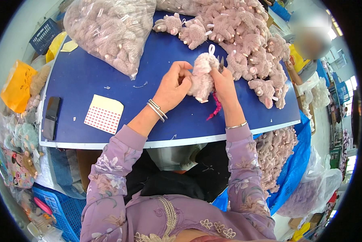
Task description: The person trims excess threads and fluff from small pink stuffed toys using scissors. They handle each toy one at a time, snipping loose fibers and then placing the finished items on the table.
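A small grey-pink plush toy (202, 76) with a white loop at its top is held up between my hands above the blue table. My left hand (172, 85) is closed at the toy's left edge, thumb and curled fingers against the fur. My right hand (226, 86) grips the toy's right side with the thumb in front. Metal blades of small scissors (221, 63) stick up from that same hand. A pink wrapped cord (216, 108) hangs below it, apparently from the scissors' handle, which the palm hides.
A heap of similar plush toys (245, 40) covers the table's back right. A clear bag of them (112, 32) stands back left. A sticker sheet (104, 114) and a phone (51, 117) lie left. A blue sack of toys (275, 157) is beside my right arm; another person (306, 52) sits beyond.
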Demonstrator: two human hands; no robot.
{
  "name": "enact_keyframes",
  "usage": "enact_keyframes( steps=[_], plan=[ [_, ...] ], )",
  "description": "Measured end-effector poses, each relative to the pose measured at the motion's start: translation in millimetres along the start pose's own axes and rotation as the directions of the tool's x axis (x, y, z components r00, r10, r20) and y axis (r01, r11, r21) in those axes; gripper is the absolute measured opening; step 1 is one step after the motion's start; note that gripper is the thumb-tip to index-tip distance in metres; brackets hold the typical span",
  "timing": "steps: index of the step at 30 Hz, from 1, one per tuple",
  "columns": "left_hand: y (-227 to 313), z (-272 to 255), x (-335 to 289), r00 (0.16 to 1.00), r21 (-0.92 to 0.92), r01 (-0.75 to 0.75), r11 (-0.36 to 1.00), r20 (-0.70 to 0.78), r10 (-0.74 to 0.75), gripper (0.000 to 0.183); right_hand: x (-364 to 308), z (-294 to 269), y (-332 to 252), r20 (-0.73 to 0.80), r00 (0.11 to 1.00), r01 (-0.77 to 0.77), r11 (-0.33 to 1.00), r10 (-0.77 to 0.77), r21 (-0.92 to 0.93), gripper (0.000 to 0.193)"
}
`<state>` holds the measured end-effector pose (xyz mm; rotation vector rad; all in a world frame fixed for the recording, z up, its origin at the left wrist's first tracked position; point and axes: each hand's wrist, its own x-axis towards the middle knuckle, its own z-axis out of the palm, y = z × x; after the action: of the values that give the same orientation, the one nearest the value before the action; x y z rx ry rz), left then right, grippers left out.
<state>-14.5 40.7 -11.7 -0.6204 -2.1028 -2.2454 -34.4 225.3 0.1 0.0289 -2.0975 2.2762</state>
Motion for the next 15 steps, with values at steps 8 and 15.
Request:
enact_keyframes(
  steps=[8,15],
  plan=[
    [5.1,3.5,-2.6,0.997,-0.150,-0.004,0.989,-0.077,-0.007,0.028,7.4,7.9,2.0,-0.099,0.986,0.156,0.965,-0.137,0.213,0.020],
    [11.9,5.4,-6.2,0.994,0.074,-0.021,0.997,-0.105,0.029,0.020,-2.6,12.0,-3.4,-0.082,0.992,0.093,0.995,-0.091,0.020,0.016]
  ],
)
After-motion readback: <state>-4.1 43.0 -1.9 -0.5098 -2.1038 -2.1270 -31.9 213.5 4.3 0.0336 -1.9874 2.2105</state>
